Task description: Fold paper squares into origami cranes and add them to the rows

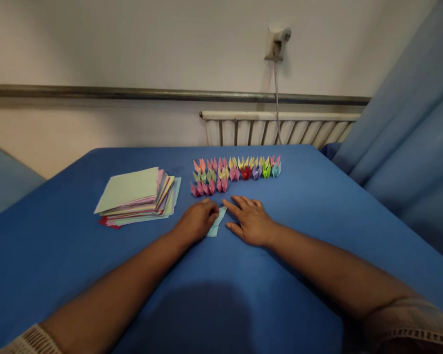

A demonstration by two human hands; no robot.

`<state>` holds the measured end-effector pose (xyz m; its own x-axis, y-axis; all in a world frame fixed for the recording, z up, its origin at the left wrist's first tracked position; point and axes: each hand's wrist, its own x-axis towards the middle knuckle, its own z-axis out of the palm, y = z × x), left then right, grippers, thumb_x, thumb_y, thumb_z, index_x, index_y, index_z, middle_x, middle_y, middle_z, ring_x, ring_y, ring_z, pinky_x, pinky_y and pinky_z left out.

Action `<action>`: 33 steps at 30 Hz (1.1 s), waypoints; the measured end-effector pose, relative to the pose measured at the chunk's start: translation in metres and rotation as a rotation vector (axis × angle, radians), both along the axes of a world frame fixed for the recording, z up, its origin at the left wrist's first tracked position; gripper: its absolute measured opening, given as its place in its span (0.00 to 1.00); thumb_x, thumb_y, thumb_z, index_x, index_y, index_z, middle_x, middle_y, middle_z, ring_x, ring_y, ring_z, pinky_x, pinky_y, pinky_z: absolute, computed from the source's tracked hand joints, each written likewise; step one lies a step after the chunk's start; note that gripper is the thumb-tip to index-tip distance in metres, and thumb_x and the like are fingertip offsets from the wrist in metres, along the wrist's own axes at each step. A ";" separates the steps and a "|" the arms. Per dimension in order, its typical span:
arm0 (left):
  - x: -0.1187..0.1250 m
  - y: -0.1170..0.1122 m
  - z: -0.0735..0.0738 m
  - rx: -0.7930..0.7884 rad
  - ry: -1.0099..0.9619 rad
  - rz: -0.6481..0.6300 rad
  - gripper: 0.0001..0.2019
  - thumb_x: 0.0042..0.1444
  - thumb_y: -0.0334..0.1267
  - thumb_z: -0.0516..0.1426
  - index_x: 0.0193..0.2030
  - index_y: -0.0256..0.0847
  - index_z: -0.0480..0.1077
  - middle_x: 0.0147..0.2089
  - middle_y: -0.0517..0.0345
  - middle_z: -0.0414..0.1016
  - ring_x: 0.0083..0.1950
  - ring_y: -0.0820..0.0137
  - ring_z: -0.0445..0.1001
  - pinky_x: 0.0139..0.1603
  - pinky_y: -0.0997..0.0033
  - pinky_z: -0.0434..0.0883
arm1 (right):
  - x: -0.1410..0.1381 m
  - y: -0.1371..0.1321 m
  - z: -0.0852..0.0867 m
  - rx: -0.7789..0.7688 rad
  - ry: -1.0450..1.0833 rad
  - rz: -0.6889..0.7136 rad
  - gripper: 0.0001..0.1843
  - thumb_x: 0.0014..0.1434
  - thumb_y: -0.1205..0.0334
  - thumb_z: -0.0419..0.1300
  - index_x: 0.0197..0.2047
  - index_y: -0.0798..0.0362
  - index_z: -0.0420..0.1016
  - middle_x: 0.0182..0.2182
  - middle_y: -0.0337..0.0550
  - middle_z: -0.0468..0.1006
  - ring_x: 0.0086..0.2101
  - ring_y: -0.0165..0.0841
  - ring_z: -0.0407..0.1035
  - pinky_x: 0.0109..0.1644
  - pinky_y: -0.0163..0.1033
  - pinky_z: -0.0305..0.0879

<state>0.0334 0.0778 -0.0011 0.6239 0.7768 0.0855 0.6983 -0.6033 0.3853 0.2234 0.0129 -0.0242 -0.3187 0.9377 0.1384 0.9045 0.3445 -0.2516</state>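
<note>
A small folded strip of light blue paper [217, 222] lies on the blue table [317, 206] between my hands. My left hand [196, 220] rests on the strip's left side with its fingers curled down onto it. My right hand [250, 219] lies flat beside the strip, fingers stretched out and its fingertips touching the strip's upper end. Just beyond my hands stand rows of small folded paper figures [234, 173] in pink, yellow, green, red and purple.
A fanned stack of coloured square sheets [138, 196] lies at the left. A radiator [276, 130] and a wall socket with a cord [276, 44] are behind the table. Blue curtain [409, 132] hangs at the right.
</note>
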 end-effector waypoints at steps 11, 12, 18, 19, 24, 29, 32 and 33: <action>-0.029 -0.037 -0.005 0.215 0.173 -0.226 0.18 0.61 0.29 0.49 0.56 0.39 0.68 0.57 0.47 0.71 0.56 0.60 0.69 0.59 0.58 0.63 | 0.000 0.000 0.001 -0.002 -0.016 -0.009 0.35 0.63 0.42 0.44 0.66 0.56 0.55 0.64 0.54 0.57 0.62 0.47 0.50 0.61 0.55 0.46; -0.032 -0.040 -0.004 0.222 0.171 -0.239 0.18 0.61 0.30 0.49 0.57 0.39 0.68 0.58 0.47 0.71 0.57 0.60 0.68 0.60 0.58 0.63 | 0.000 0.001 0.001 -0.005 -0.015 -0.006 0.35 0.63 0.42 0.45 0.66 0.56 0.55 0.65 0.54 0.57 0.62 0.47 0.50 0.61 0.55 0.46; -0.033 -0.039 0.007 0.216 0.246 -0.325 0.15 0.63 0.35 0.50 0.53 0.38 0.71 0.54 0.47 0.74 0.54 0.61 0.72 0.56 0.62 0.67 | 0.004 0.006 -0.004 -0.007 0.023 -0.017 0.35 0.63 0.46 0.48 0.67 0.58 0.53 0.65 0.55 0.54 0.62 0.46 0.49 0.62 0.54 0.45; -0.032 -0.038 0.007 0.225 0.255 -0.335 0.15 0.63 0.34 0.49 0.53 0.38 0.71 0.54 0.47 0.74 0.53 0.62 0.72 0.55 0.63 0.68 | 0.004 0.006 -0.004 0.003 0.034 -0.021 0.35 0.62 0.48 0.49 0.67 0.58 0.52 0.66 0.55 0.54 0.62 0.46 0.49 0.62 0.54 0.45; -0.033 -0.036 0.004 0.241 0.235 -0.320 0.15 0.61 0.29 0.49 0.52 0.37 0.69 0.51 0.47 0.75 0.51 0.61 0.73 0.52 0.62 0.69 | -0.009 -0.002 -0.001 0.067 0.087 0.049 0.30 0.61 0.61 0.51 0.66 0.54 0.54 0.65 0.51 0.56 0.62 0.42 0.50 0.63 0.52 0.44; -0.036 -0.036 0.006 0.161 0.146 -0.279 0.15 0.60 0.31 0.50 0.52 0.39 0.68 0.49 0.49 0.75 0.51 0.62 0.72 0.53 0.62 0.68 | -0.025 0.005 0.009 0.010 0.110 0.225 0.25 0.60 0.65 0.53 0.61 0.48 0.63 0.59 0.48 0.67 0.58 0.40 0.58 0.60 0.52 0.48; -0.036 -0.037 0.013 0.108 0.113 -0.265 0.13 0.59 0.32 0.51 0.49 0.40 0.69 0.47 0.51 0.76 0.49 0.63 0.73 0.52 0.64 0.67 | -0.023 0.015 0.014 -0.036 0.071 0.343 0.24 0.56 0.62 0.58 0.57 0.50 0.68 0.58 0.50 0.68 0.56 0.43 0.61 0.59 0.53 0.49; -0.037 -0.038 0.015 0.093 0.097 -0.268 0.13 0.59 0.33 0.51 0.49 0.40 0.69 0.47 0.52 0.76 0.49 0.63 0.73 0.52 0.64 0.67 | -0.021 0.017 0.014 -0.045 0.073 0.367 0.25 0.56 0.60 0.60 0.57 0.51 0.68 0.58 0.50 0.68 0.56 0.43 0.61 0.59 0.53 0.50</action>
<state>-0.0032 0.0401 0.0139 0.8146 0.5746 0.0788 0.5398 -0.8009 0.2592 0.2023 0.0301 -0.0097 -0.6259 0.7683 0.1343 0.7018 0.6299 -0.3328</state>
